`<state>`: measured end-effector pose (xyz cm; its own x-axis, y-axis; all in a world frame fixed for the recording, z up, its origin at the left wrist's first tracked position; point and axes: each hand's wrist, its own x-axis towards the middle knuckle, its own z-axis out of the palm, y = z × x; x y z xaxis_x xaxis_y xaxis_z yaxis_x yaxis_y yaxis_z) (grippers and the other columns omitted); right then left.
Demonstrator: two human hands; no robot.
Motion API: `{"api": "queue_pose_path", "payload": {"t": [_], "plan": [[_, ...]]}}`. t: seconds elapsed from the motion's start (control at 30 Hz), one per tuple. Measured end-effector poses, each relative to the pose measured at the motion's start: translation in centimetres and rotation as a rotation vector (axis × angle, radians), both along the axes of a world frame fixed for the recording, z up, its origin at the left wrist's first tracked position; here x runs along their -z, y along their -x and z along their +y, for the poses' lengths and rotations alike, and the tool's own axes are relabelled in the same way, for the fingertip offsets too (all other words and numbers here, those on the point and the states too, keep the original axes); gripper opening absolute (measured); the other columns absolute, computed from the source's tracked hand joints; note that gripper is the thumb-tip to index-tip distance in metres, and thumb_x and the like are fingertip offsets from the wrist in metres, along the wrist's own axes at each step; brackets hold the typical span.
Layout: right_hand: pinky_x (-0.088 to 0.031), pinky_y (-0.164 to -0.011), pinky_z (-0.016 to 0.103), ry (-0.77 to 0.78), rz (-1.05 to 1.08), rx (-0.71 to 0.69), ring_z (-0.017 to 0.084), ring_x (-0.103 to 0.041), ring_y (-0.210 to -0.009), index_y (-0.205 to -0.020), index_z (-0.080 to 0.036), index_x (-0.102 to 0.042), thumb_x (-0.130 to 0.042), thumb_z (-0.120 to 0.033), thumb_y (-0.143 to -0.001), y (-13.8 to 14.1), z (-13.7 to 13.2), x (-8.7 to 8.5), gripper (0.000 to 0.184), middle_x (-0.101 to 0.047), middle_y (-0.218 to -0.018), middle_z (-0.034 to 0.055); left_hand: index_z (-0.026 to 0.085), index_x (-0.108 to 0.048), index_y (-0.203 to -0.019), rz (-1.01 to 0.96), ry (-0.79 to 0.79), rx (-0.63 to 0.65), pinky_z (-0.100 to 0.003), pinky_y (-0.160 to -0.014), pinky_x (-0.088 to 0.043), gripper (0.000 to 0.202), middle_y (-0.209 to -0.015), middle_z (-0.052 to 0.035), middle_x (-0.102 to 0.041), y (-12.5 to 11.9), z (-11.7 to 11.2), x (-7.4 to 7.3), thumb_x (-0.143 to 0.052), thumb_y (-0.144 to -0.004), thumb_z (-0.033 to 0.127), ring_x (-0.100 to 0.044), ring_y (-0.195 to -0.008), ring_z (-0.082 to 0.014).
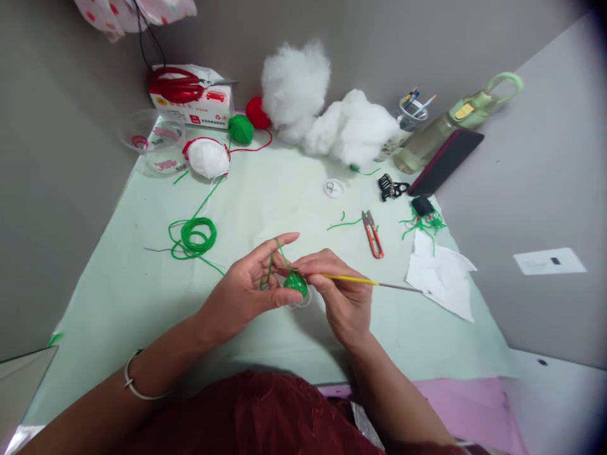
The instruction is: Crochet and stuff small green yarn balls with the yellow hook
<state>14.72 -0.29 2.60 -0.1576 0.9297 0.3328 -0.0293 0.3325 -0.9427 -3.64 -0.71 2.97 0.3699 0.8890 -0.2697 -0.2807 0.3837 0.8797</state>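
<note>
My left hand [258, 275] pinches a small round piece of green crochet [296, 284] between thumb and fingers. Green yarn runs up over its raised index finger and down through the other fingers. In my right hand [339, 287] is a crochet hook [353, 279] with a yellow handle, gripped near the middle. Its grey rear end points right, and its tip meets the green piece, where the fingers partly hide it. A pale thread loop shows just under the piece. Left of my hands lies a coil of green yarn [198, 235] on the table.
Orange thread snips [372, 235] lie to the right, near a black hair clip [391, 188] and a white paper [443, 278]. White stuffing [351, 129], yarn balls [241, 129], a tissue box [208, 109] with red scissors [177, 85], a bottle [431, 139] and a phone [446, 163] stand behind.
</note>
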Motion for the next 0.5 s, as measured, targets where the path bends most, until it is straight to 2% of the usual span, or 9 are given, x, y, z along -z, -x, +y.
{"api": "queue_pose_path", "payload": {"t": [0.13, 0.23, 0.33, 0.5], "plan": [[-0.058, -0.074, 0.036, 0.025, 0.04, 0.042, 0.02, -0.071, -0.085, -0.1, -0.029, -0.082, -0.07, -0.026, -0.098, 0.07, -0.1, 0.4, 0.013, -0.081, -0.095, 0.0038, 0.027, -0.057, -0.145, 0.046, -0.019, -0.03, -0.025, -0.076, -0.045, 0.079, -0.086, 0.0052, -0.052, -0.26, -0.1, -0.45, -0.091, -0.073, 0.024, -0.051, -0.076, -0.0097], [-0.055, -0.068, 0.031, 0.113, 0.17, -0.025, 0.016, -0.068, -0.078, -0.101, -0.029, -0.081, -0.069, -0.026, -0.099, -0.01, 0.05, 0.75, 0.013, -0.079, -0.098, 0.0028, 0.029, -0.056, -0.147, 0.078, -0.045, -0.045, -0.026, -0.077, -0.043, 0.078, -0.089, 0.0051, -0.053, -0.24, -0.06, -0.53, -0.088, -0.076, 0.023, -0.049, -0.077, -0.0102], [-0.056, -0.069, 0.029, 0.191, 0.273, -0.111, 0.013, -0.068, -0.075, -0.101, -0.029, -0.079, -0.067, -0.028, -0.101, -0.13, 0.26, 0.88, 0.013, -0.079, -0.101, 0.0023, 0.031, -0.056, -0.147, 0.148, -0.072, -0.049, -0.027, -0.076, -0.042, 0.079, -0.089, 0.0052, -0.053, 0.0, 0.05, -0.59, -0.088, -0.076, 0.024, -0.047, -0.077, -0.0111], [-0.058, -0.071, 0.029, 0.214, 0.317, -0.154, 0.012, -0.069, -0.073, -0.099, -0.026, -0.077, -0.064, -0.031, -0.102, -0.22, 0.43, 0.72, 0.014, -0.08, -0.098, 0.0028, 0.033, -0.059, -0.145, 0.243, -0.101, -0.044, -0.028, -0.078, -0.042, 0.077, -0.088, 0.0055, -0.052, 0.42, 0.12, -0.96, -0.09, -0.074, 0.027, -0.045, -0.077, -0.0119]]}}
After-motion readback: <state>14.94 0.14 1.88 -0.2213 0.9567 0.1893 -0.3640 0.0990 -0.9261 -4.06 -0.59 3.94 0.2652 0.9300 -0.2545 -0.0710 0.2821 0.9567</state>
